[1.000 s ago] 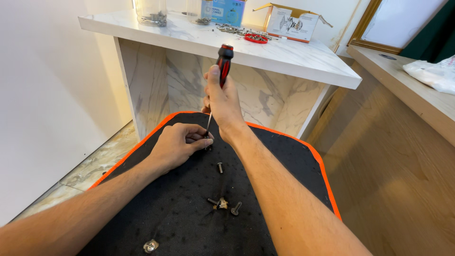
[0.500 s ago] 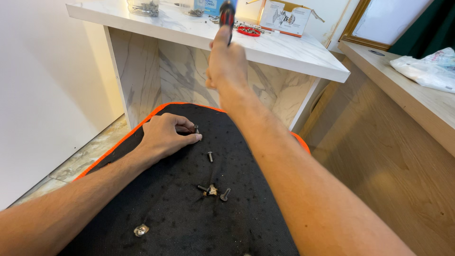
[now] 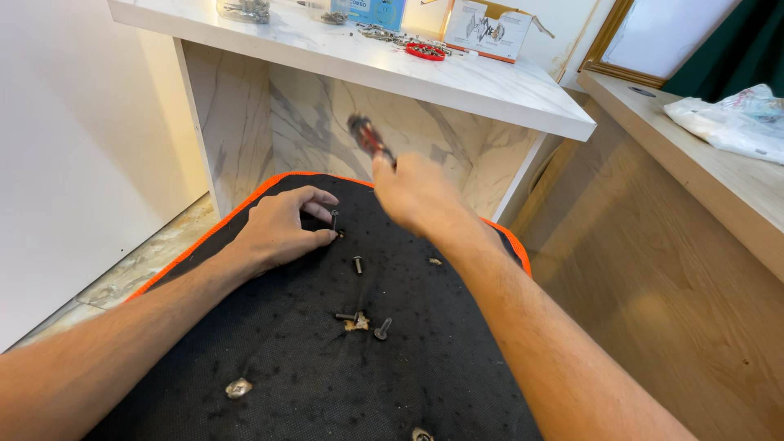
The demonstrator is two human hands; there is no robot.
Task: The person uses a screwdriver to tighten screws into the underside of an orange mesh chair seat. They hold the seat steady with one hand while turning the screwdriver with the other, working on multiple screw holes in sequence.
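A black panel with an orange edge [image 3: 245,359] lies in front of me. My left hand [image 3: 282,229] rests on it, thumb and forefinger pinching a small upright screw [image 3: 334,220]. My right hand [image 3: 412,196] is blurred in the air above the panel, closed around a red and black screwdriver [image 3: 369,139] whose handle points up and left. Loose screws [image 3: 358,264] [image 3: 382,328] lie on the panel between my arms, with a small metal piece [image 3: 238,387] nearer me.
A white marble-patterned table [image 3: 490,90] stands behind the panel, carrying a cardboard box [image 3: 486,28], a red ring-shaped item [image 3: 426,51] and jars of hardware [image 3: 245,10]. A wooden counter [image 3: 710,180] with a plastic bag [image 3: 727,122] runs along the right. White wall on the left.
My right hand lifted the screwdriver off the screw, swung high toward the table, then came back down to the right. My left hand stayed on the panel at the screw.
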